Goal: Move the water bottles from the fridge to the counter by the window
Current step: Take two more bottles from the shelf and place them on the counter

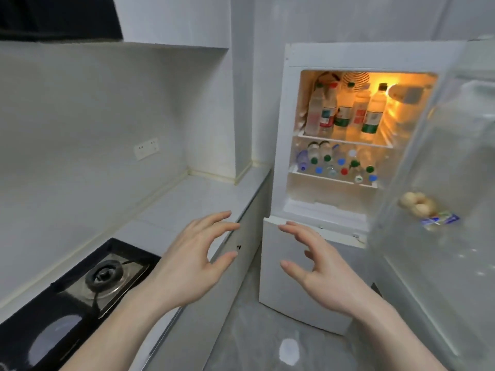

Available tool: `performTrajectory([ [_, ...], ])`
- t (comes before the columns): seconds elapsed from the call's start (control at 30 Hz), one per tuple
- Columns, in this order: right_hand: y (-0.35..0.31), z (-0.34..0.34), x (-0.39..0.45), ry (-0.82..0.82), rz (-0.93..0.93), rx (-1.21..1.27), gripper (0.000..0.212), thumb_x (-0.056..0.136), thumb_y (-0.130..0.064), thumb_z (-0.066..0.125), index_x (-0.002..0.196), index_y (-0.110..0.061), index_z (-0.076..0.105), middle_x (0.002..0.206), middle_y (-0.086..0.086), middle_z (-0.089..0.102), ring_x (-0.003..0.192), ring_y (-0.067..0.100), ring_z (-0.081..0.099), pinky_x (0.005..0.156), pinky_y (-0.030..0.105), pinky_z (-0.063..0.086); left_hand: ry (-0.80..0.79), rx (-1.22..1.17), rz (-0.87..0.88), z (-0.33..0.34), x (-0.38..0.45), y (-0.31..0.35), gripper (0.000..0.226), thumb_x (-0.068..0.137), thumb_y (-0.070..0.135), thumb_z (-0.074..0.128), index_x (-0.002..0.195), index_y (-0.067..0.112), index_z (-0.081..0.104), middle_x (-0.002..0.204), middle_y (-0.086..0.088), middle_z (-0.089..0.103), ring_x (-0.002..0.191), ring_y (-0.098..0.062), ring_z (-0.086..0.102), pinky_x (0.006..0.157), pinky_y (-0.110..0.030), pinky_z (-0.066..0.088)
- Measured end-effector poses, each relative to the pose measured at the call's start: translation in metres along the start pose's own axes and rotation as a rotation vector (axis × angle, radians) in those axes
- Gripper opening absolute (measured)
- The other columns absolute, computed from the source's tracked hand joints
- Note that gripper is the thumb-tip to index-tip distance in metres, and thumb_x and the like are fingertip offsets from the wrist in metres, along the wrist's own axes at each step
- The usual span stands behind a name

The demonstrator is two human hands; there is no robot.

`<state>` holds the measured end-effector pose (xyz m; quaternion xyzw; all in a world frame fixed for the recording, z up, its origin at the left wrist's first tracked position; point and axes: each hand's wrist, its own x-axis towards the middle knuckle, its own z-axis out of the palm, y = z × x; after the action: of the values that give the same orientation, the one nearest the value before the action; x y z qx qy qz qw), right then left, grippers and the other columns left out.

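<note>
A small white fridge (286, 103) stands open, lit inside. On its upper shelf stand several upright water bottles (345, 108) with red and green labels. More bottles (337, 163) lie on the lower shelf, caps facing out. My left hand (192, 259) and my right hand (318, 263) are held out in front of the fridge, below its open compartment, fingers spread and holding nothing. Both hands are well short of the bottles.
The fridge door (442, 183) swings open on the right, with a bag of round buns (417, 206) in its rack. A white counter (192, 204) runs along the left, with a black gas stove (80, 290) on it. The lower fridge door (289, 277) is closed.
</note>
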<state>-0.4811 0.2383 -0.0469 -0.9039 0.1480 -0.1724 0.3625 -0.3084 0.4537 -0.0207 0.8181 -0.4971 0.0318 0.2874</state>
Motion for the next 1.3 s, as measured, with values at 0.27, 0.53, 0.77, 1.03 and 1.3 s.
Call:
performTrajectory([
  [0.27,0.040,-0.046,0.032,0.178,0.109,-0.067,0.060,0.096,-0.038,0.069,0.146,-0.056,0.040,0.157,-0.036,0.032,0.146,-0.010,0.031,0.122,0.039,0.035,-0.081,-0.048,0.205,0.037,0.120,0.008,0.046,0.095,0.044,0.066,0.139,0.043,0.054,0.155,0.027,0.036,0.140,0.007,0.030,0.103,0.005,0.008],
  [0.53,0.054,-0.076,0.119,0.330,0.187,-0.102,0.057,0.097,-0.036,0.069,0.145,-0.052,0.043,0.147,-0.039,0.039,0.138,-0.009,0.039,0.118,0.035,0.040,-0.119,-0.110,0.351,0.046,0.237,-0.017,0.048,0.095,0.045,0.065,0.142,0.045,0.051,0.156,0.030,0.033,0.145,0.004,0.030,0.113,-0.016,0.022],
  [0.77,0.065,-0.089,0.178,0.455,0.233,-0.076,0.057,0.097,-0.030,0.069,0.143,-0.053,0.045,0.144,-0.040,0.040,0.133,-0.010,0.043,0.108,0.022,0.042,-0.167,-0.107,0.447,0.053,0.333,-0.036,0.049,0.095,0.043,0.065,0.142,0.044,0.052,0.156,0.028,0.034,0.144,0.002,0.030,0.116,-0.020,0.022],
  [1.03,0.105,-0.125,0.223,0.540,0.280,-0.052,0.057,0.096,-0.026,0.071,0.142,-0.050,0.048,0.144,-0.030,0.047,0.134,-0.003,0.047,0.112,0.031,0.045,-0.193,-0.136,0.514,0.093,0.425,-0.030,0.051,0.092,0.041,0.069,0.140,0.040,0.053,0.154,0.024,0.035,0.142,0.000,0.036,0.115,-0.023,0.032],
  [1.3,0.177,-0.176,0.295,0.550,0.234,-0.006,0.055,0.095,-0.029,0.073,0.136,-0.056,0.049,0.140,-0.033,0.049,0.132,-0.001,0.050,0.105,0.023,0.046,-0.159,-0.159,0.440,0.151,0.535,-0.005,0.060,0.091,0.034,0.068,0.146,0.031,0.046,0.156,0.016,0.029,0.142,-0.009,0.038,0.117,-0.028,0.033],
])
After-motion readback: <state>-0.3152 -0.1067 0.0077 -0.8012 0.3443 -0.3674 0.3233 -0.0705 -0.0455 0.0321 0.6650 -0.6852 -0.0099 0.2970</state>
